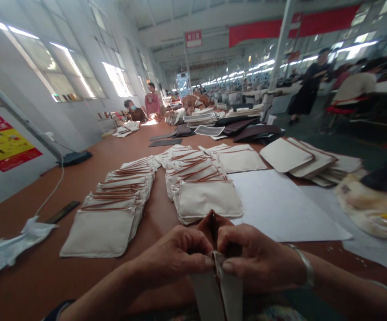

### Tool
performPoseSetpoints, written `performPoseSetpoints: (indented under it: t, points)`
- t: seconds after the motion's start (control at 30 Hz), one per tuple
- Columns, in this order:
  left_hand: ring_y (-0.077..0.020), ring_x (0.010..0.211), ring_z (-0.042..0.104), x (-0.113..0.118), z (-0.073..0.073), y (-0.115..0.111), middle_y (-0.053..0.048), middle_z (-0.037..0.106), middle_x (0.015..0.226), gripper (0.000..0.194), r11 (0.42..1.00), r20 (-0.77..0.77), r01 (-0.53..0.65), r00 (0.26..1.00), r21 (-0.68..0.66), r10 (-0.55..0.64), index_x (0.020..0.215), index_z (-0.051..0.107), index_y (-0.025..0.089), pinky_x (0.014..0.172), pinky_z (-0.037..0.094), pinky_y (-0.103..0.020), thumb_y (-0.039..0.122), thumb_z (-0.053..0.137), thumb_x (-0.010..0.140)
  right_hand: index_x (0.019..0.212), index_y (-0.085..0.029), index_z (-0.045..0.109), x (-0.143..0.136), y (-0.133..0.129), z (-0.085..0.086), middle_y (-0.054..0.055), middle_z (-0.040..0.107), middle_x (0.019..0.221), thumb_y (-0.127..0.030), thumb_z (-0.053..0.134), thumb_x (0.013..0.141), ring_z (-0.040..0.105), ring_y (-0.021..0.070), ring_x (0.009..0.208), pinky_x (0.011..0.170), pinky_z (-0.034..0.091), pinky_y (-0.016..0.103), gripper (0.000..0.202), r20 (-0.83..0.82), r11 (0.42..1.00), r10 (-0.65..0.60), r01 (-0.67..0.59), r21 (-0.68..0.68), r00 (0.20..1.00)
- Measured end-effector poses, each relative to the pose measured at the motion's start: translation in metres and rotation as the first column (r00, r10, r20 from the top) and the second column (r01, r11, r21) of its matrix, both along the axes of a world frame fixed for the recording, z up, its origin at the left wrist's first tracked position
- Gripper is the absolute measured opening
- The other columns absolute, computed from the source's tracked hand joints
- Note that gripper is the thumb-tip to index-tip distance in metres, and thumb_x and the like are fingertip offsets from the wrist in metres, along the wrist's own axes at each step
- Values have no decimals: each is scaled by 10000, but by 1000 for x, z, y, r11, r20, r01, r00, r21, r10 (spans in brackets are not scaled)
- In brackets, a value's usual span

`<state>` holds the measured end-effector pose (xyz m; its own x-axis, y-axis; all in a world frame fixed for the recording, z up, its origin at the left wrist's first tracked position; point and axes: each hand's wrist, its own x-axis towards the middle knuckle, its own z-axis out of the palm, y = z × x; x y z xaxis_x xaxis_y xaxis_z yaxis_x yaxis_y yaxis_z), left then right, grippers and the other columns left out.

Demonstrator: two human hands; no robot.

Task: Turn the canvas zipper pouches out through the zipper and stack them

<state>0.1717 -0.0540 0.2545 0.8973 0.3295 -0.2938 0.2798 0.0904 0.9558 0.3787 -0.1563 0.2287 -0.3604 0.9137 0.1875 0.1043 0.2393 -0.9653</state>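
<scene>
Between my two hands is a folded cream and brown fabric piece, its brown part rising to a peak above my fingers. My left hand pinches its left edge between thumb and bent fingers. On the right edge, my right hand pinches in the same way, a bracelet round its wrist. The two edges lie close together, with a narrow dark gap between them. Just beyond my hands lies an overlapping row of cream pouches with brown edging. Another such row of pouches lies to the left.
White sheets lie right of the rows on the brown table. Cream panels are stacked behind them. At left are a dark ruler-like strip and a pale cloth by a cord. Other people sit and stand farther off.
</scene>
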Motion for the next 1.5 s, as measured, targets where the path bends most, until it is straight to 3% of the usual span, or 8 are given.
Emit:
performPoseSetpoints:
  t: [0.17,0.4,0.63,0.8,1.07,1.17,1.3,1.5]
  points:
    - [-115,664,432,8,1,-4,-11,561,719,216,996,-17,-19,1000,88,21,808,660,89,616,325,-238,297,708,777,916,-152,594,-3,3,6,-8,532,816,-438,692,831,452,123,719,603,368,215,314,-13,998,-62,61,-22,998]
    - [-111,645,357,13,-2,-7,19,464,688,186,965,-85,-43,994,257,67,784,607,104,557,265,-239,288,616,809,777,-140,597,-11,10,8,-19,589,742,-69,614,762,496,92,649,551,375,180,74,139,973,-229,230,9,964]
    - [-104,611,312,14,-5,-7,31,395,662,156,961,-143,33,990,276,7,776,623,113,530,244,-242,227,524,811,784,-147,625,-14,10,-5,-17,599,696,-17,553,750,495,81,577,500,361,170,152,127,956,-275,256,144,953]
    - [-91,575,345,12,-10,-7,34,458,620,121,994,-126,-54,990,95,65,746,646,112,515,255,-207,215,590,716,824,-164,621,-7,6,-9,17,583,769,-20,546,753,518,116,678,610,394,219,176,239,871,-230,90,484,943]
    - [-87,527,428,12,-21,-13,-3,562,599,220,940,-35,-234,972,-249,233,696,653,102,515,318,-194,312,717,707,974,-157,628,3,-4,-15,49,547,810,-187,453,989,454,143,663,552,312,257,178,571,735,-321,-181,653,755]
    - [-71,533,395,8,-23,-11,8,542,613,330,970,-16,-155,988,-185,154,745,645,98,515,290,-185,390,797,717,953,-156,606,3,-9,-13,50,549,832,-201,468,983,463,139,686,577,346,246,149,463,794,-255,-90,601,849]
    - [-75,552,382,-1,-19,-10,7,521,644,404,996,-11,-79,997,-36,79,806,645,91,512,278,-194,485,734,800,1028,-149,546,6,-11,-3,39,545,885,-318,365,1044,502,128,749,674,434,231,248,125,980,-113,90,176,986]
    - [-89,591,367,-3,-7,-15,23,482,656,318,967,-50,-26,998,253,40,799,637,94,508,272,-201,404,655,872,812,-139,560,5,0,9,18,537,757,-393,418,1016,464,116,662,599,384,220,355,272,998,11,-26,50,962]
